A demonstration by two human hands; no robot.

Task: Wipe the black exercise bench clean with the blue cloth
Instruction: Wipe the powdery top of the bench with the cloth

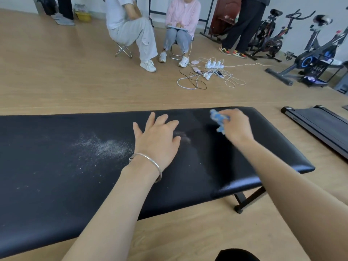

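The black exercise bench (pixel 56 166) stretches across the view from the left edge to its rounded right end. A patch of white powder (pixel 107 147) lies on its padding left of centre, and a fainter smear (pixel 183 135) sits near the middle. My left hand (pixel 158 138) rests flat on the bench with fingers spread, a silver bangle on the wrist. My right hand (pixel 235 127) is blurred over the bench's right part and grips the crumpled blue cloth (pixel 219 119), which touches the padding near the far edge.
Two seated people (pixel 146 25) and one standing person (pixel 243 25) are beyond the bench. A tangle of chargers and cables (pixel 207 72) lies on the wooden floor. Exercise bikes (pixel 310 53) stand at the far right, and a flat treadmill (pixel 320 125) lies right of the bench.
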